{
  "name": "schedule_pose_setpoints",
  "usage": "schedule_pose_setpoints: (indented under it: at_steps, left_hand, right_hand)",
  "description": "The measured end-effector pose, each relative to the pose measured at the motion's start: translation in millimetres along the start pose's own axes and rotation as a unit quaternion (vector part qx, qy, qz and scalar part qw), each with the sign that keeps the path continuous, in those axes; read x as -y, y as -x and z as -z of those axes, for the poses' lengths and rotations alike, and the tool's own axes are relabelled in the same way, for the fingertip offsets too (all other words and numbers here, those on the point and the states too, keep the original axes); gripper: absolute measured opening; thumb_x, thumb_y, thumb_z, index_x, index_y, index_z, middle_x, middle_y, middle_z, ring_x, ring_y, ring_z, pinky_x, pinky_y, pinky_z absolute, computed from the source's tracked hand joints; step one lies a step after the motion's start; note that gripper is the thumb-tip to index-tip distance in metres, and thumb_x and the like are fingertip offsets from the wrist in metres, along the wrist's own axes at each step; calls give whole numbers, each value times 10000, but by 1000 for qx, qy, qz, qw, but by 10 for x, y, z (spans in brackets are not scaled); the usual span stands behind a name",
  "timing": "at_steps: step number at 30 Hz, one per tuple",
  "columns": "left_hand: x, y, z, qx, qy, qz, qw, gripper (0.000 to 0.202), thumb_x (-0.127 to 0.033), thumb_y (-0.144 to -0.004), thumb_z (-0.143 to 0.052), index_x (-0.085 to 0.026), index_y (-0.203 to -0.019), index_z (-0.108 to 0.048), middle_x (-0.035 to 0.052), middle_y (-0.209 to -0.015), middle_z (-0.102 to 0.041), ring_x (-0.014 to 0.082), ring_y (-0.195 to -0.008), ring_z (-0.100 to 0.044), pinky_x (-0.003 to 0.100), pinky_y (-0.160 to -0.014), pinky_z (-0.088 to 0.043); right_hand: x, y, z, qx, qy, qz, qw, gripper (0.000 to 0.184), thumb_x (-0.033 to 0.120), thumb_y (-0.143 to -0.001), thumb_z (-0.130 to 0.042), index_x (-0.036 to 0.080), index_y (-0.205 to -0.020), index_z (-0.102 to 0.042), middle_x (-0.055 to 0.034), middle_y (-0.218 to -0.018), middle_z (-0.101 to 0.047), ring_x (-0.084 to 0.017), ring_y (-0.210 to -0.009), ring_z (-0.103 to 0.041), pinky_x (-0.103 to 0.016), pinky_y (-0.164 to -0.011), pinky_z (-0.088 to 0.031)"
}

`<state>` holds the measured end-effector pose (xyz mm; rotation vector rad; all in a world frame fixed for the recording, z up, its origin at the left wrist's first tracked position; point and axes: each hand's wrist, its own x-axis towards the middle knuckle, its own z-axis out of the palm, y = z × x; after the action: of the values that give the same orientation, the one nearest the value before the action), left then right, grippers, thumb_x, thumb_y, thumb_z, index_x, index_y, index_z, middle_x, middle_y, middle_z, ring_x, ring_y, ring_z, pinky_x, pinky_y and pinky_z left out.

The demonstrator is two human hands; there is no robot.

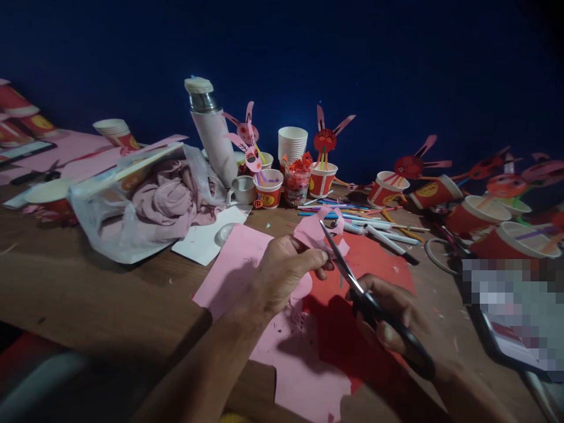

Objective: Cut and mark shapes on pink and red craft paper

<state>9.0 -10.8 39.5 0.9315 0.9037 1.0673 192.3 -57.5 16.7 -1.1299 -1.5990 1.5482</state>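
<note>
My left hand (286, 267) pinches a small, unevenly cut piece of pink paper (314, 229) between thumb and fingers, raised over the table. Black-handled scissors (374, 308) sit in my right hand (400, 311), whose fingers are wrapped round the handles. The blades point up and left and lie against the pink piece; whether they are fully closed is hard to tell. Beneath both hands lie a pink paper sheet (231, 264) and a red paper sheet (379, 258), with another pink sheet (304, 376) nearer to me.
Behind the hands are loose coloured pens (388, 238), red paper cups with rabbit-faced figures (268, 191), and a stack of white cups (292, 141). A thermos (211, 132) and a plastic bag with pink cloth (127, 235) stand left. A phone-like device (506, 335) is at right.
</note>
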Motion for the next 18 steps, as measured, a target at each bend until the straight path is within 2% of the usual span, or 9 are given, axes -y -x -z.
schedule_pose_setpoints:
  at_steps: [8,18]
  left_hand:
    - [-8,2,13,16,3,7,1000,72,-142,-577,-579,-100,-555,-633,16,-513,-603,77,-470,-521,181,-485,-404]
    - [-14,1,11,12,-14,17,1000,117,-152,-558,-566,-89,-617,-644,7,-515,-605,54,-427,-485,171,-448,-383]
  right_hand:
    - [9,-2,16,12,3,-8,1000,460,564,-636,-626,187,-871,-505,24,-580,-471,-94,-490,-379,-203,-434,-294]
    - [30,-10,46,56,26,-5,998,388,543,-688,-576,219,-872,-470,19,-667,-469,-115,-578,-410,-224,-531,-353]
